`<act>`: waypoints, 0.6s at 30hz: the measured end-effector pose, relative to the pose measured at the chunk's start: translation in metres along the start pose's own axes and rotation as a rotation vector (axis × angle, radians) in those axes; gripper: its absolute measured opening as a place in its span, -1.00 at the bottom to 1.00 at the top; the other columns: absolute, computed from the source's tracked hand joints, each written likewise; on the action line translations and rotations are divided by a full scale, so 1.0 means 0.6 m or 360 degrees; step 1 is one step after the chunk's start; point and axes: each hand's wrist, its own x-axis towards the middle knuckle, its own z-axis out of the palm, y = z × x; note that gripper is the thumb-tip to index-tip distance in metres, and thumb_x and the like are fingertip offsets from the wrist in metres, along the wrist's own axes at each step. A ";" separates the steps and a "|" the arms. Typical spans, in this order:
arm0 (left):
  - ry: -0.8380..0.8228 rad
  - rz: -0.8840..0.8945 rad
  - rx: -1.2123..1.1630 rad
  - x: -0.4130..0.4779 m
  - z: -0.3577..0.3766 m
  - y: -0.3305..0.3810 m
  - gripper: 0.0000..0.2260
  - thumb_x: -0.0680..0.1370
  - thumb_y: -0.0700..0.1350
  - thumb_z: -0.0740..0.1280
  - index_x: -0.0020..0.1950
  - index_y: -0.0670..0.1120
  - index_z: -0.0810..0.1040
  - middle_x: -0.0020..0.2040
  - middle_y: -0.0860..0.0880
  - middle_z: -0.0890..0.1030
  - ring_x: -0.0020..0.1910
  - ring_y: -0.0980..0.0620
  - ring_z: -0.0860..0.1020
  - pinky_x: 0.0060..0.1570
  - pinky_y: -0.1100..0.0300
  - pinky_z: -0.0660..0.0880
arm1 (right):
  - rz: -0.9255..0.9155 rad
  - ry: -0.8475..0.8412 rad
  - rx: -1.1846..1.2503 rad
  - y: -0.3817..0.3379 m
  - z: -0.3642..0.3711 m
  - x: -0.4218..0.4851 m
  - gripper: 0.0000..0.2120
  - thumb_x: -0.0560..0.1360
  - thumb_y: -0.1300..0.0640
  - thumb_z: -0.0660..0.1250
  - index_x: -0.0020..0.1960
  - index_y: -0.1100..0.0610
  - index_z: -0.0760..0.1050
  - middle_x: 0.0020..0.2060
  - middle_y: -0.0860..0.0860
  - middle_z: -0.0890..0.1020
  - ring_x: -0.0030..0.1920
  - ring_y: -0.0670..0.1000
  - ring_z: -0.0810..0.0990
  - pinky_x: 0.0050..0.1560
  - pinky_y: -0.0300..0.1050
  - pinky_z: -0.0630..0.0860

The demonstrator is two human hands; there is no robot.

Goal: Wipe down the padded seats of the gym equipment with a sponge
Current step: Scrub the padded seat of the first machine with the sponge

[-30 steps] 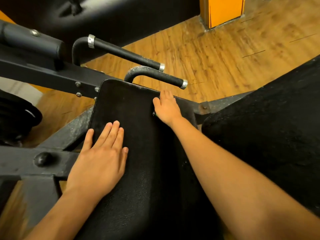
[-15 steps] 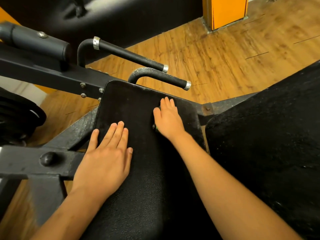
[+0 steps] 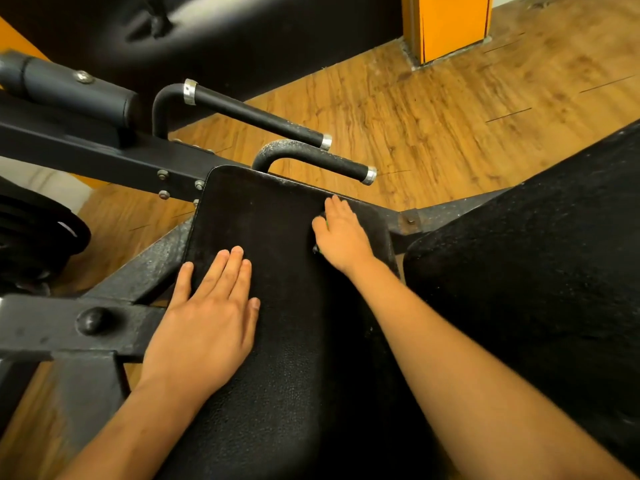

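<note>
A black padded seat (image 3: 263, 237) fills the middle of the view. My left hand (image 3: 207, 317) lies flat on its near left part, fingers straight and together. My right hand (image 3: 341, 233) is at the seat's far right corner, pressing down on a sponge (image 3: 326, 223). Only a thin green sliver of the sponge shows between thumb and forefinger; the palm hides the rest. The thumb lies against the sponge's side and the fingertips reach the seat's far edge. A second black pad (image 3: 536, 271) is to the right.
Two black handle bars (image 3: 311, 157) with silver end caps stick out just beyond the seat. The dark metal frame (image 3: 104, 317) runs along the left, with weight plates (image 3: 34, 237) further left. Wooden floor (image 3: 450, 116) and an orange pillar (image 3: 450, 26) lie beyond.
My right hand drew the sponge back a little from the far edge, then pushed it out to that edge again. My left hand has stayed flat in the same place.
</note>
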 end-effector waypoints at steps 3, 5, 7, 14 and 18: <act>0.0006 -0.0002 0.0009 0.001 -0.001 0.002 -0.45 0.64 0.07 0.03 0.50 -0.22 0.41 0.54 -0.16 0.36 0.53 -0.09 0.32 0.45 -0.26 0.27 | -0.0046 0.0006 0.0008 -0.001 0.009 -0.079 -0.42 0.72 -0.02 0.01 0.66 0.18 -0.01 0.66 0.09 0.01 0.65 0.05 -0.11 0.62 0.00 -0.14; 0.0012 -0.0007 0.0008 0.001 -0.001 0.002 -0.45 0.64 0.07 0.04 0.50 -0.22 0.41 0.53 -0.17 0.36 0.53 -0.09 0.32 0.45 -0.26 0.26 | -0.0065 0.0013 0.0024 0.000 0.018 -0.121 -0.42 0.72 -0.02 0.01 0.66 0.17 -0.03 0.66 0.07 -0.02 0.64 0.03 -0.14 0.60 -0.05 -0.19; 0.0022 -0.0009 0.0002 0.001 -0.001 0.002 -0.45 0.64 0.08 0.04 0.50 -0.23 0.42 0.53 -0.17 0.37 0.53 -0.08 0.32 0.44 -0.27 0.27 | -0.0067 0.0018 0.0063 0.001 0.022 -0.140 -0.42 0.73 -0.02 0.01 0.66 0.16 -0.05 0.66 0.05 -0.04 0.64 0.01 -0.17 0.59 -0.07 -0.21; 0.0025 -0.0007 0.0022 0.002 -0.001 0.004 -0.45 0.63 0.07 0.07 0.49 -0.23 0.42 0.53 -0.17 0.37 0.53 -0.10 0.33 0.43 -0.27 0.27 | -0.0055 0.0073 0.0047 -0.004 0.020 -0.062 -0.48 0.72 0.00 -0.02 0.59 0.25 0.16 0.63 0.14 0.12 0.65 0.12 -0.09 0.63 0.12 -0.07; 0.0016 -0.0013 0.0012 0.002 0.000 0.004 -0.45 0.63 0.06 0.07 0.50 -0.24 0.41 0.53 -0.18 0.37 0.53 -0.10 0.32 0.44 -0.27 0.26 | 0.0054 0.0047 0.0012 -0.007 0.003 0.013 -0.51 0.71 0.02 -0.02 0.52 0.30 0.25 0.59 0.18 0.20 0.63 0.17 -0.01 0.61 0.18 0.00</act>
